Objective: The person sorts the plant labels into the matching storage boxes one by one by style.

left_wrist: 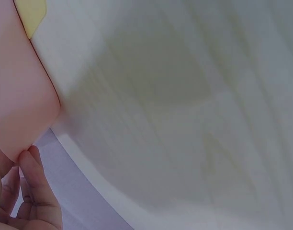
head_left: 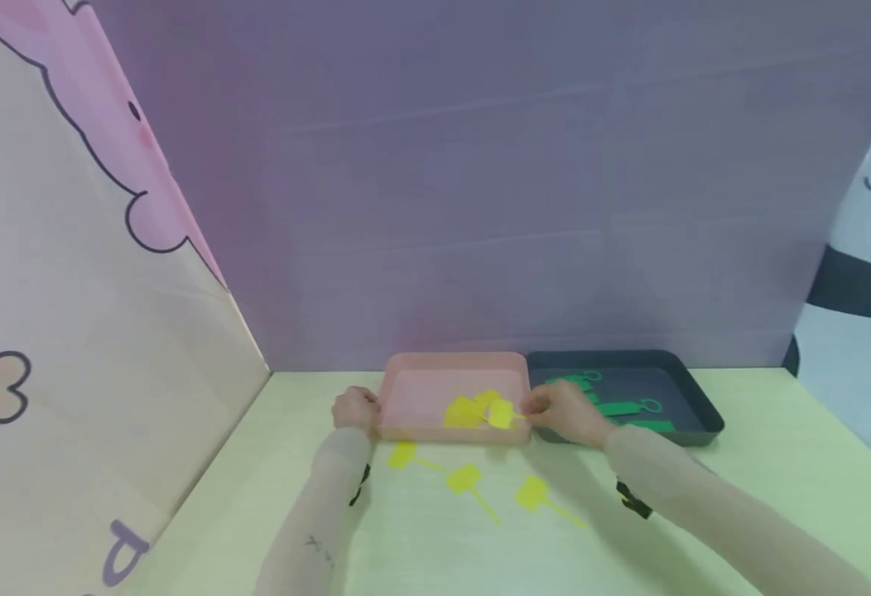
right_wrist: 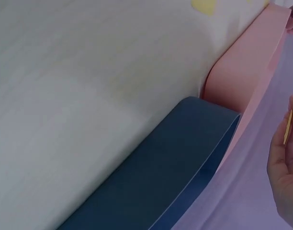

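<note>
My left hand (head_left: 356, 408) pinches the left rim of a pink tray (head_left: 413, 433); in the left wrist view, thumb and fingertips (left_wrist: 34, 160) meet at the tray's corner. Over that tray's right side, my right hand (head_left: 565, 411) pinches the thin tail of a yellow square tag (head_left: 502, 414), whose flat head hangs inside the tray. Several more yellow tags (head_left: 463, 411) lie in a pile beneath it. On the table in front are three others: a left tag (head_left: 402, 454), a middle one (head_left: 464, 478) and a right one (head_left: 532, 492), tails pointing right.
A dark tray (head_left: 704, 439) stands against the pink one's right side, holding several green tags (head_left: 620, 408) with ring ends. Behind both trays rises a purple-grey cloth wall (head_left: 443, 207). A printed panel (head_left: 93, 331) borders the pale table (head_left: 234, 513) on the left.
</note>
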`<state>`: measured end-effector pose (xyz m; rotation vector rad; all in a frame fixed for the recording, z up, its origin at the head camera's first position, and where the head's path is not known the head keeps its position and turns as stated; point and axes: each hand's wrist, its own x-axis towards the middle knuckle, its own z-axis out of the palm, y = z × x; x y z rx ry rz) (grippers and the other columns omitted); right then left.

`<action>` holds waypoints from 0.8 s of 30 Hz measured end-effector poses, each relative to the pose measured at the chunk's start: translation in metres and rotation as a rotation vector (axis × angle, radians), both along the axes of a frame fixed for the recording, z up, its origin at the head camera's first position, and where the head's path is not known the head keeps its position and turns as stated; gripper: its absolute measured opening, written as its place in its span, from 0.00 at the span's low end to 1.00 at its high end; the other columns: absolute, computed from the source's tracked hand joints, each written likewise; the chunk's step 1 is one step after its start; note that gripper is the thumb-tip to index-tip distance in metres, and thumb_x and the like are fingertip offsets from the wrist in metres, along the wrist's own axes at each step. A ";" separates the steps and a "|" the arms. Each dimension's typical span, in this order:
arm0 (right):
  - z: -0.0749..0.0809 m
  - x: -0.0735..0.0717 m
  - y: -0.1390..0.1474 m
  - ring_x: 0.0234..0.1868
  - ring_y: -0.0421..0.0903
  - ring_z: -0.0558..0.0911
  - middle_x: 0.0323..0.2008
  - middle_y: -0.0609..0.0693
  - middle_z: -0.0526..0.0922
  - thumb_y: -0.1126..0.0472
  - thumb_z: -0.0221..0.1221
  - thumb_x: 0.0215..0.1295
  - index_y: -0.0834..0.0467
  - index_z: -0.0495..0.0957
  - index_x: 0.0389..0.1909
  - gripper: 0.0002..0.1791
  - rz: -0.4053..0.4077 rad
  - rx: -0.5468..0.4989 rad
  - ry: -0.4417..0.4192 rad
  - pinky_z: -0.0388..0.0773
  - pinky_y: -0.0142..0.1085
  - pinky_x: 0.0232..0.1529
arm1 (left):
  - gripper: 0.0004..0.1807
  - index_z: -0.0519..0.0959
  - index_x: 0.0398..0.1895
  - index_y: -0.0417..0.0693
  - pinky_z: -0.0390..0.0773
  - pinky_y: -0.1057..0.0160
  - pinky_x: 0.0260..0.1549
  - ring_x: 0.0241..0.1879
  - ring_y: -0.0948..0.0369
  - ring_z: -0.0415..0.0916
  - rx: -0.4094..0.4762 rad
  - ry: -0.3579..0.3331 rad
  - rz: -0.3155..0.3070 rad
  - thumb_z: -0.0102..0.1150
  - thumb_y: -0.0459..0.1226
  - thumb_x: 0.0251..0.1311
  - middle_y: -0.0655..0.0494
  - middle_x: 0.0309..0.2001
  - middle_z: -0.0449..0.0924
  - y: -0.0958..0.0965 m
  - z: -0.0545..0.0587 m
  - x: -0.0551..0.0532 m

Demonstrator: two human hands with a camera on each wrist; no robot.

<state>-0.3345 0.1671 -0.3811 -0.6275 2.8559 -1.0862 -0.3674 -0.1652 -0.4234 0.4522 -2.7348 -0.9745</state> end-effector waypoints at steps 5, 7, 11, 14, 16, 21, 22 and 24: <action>-0.006 -0.013 -0.011 0.36 0.47 0.83 0.35 0.54 0.85 0.66 0.62 0.55 0.62 0.81 0.39 0.10 0.007 -0.009 0.012 0.80 0.35 0.34 | 0.06 0.82 0.29 0.42 0.78 0.53 0.37 0.35 0.49 0.78 0.008 0.006 0.009 0.55 0.32 0.53 0.44 0.34 0.82 0.001 0.001 0.001; -0.008 -0.017 -0.016 0.36 0.47 0.83 0.35 0.54 0.85 0.67 0.61 0.54 0.63 0.82 0.39 0.10 0.004 -0.015 0.010 0.80 0.36 0.34 | 0.06 0.82 0.29 0.42 0.79 0.52 0.36 0.35 0.49 0.78 0.016 0.011 0.014 0.55 0.31 0.53 0.44 0.33 0.83 0.001 -0.001 0.000; -0.013 -0.022 -0.023 0.36 0.47 0.82 0.34 0.54 0.84 0.69 0.61 0.53 0.63 0.81 0.38 0.10 -0.016 -0.043 -0.030 0.80 0.36 0.34 | 0.06 0.82 0.27 0.44 0.79 0.53 0.34 0.34 0.49 0.78 0.014 0.006 0.023 0.55 0.32 0.53 0.46 0.32 0.83 0.000 -0.007 -0.004; -0.018 -0.023 -0.028 0.35 0.47 0.82 0.33 0.53 0.84 0.70 0.61 0.52 0.63 0.81 0.36 0.09 -0.018 -0.050 -0.038 0.80 0.36 0.35 | 0.06 0.82 0.26 0.44 0.79 0.53 0.35 0.34 0.50 0.78 0.008 0.004 0.026 0.55 0.32 0.53 0.46 0.32 0.82 0.000 -0.011 -0.005; -0.021 -0.024 -0.030 0.35 0.46 0.82 0.32 0.52 0.84 0.71 0.61 0.52 0.63 0.81 0.36 0.09 -0.012 -0.045 -0.031 0.80 0.36 0.35 | 0.05 0.82 0.26 0.44 0.79 0.53 0.35 0.34 0.50 0.78 0.011 0.010 0.026 0.56 0.31 0.53 0.46 0.32 0.83 0.001 -0.012 -0.005; -0.026 -0.025 -0.034 0.33 0.46 0.82 0.31 0.52 0.84 0.72 0.61 0.52 0.62 0.82 0.35 0.09 -0.011 -0.025 -0.018 0.80 0.36 0.34 | 0.05 0.83 0.28 0.43 0.79 0.53 0.36 0.34 0.49 0.78 -0.009 0.023 0.015 0.56 0.31 0.52 0.46 0.32 0.83 0.001 -0.009 -0.004; -0.027 -0.026 -0.035 0.33 0.46 0.82 0.31 0.52 0.84 0.72 0.61 0.52 0.62 0.82 0.35 0.09 -0.011 -0.017 -0.016 0.80 0.36 0.34 | 0.05 0.83 0.28 0.43 0.79 0.53 0.37 0.34 0.50 0.78 -0.013 0.025 0.016 0.56 0.31 0.51 0.46 0.32 0.83 0.001 -0.008 -0.004; -0.027 -0.027 -0.038 0.33 0.45 0.82 0.31 0.52 0.84 0.71 0.62 0.52 0.62 0.82 0.35 0.08 -0.007 -0.002 -0.005 0.80 0.36 0.34 | 0.05 0.83 0.28 0.43 0.79 0.53 0.37 0.34 0.50 0.78 -0.020 0.028 0.018 0.57 0.31 0.51 0.46 0.32 0.83 0.000 -0.006 -0.005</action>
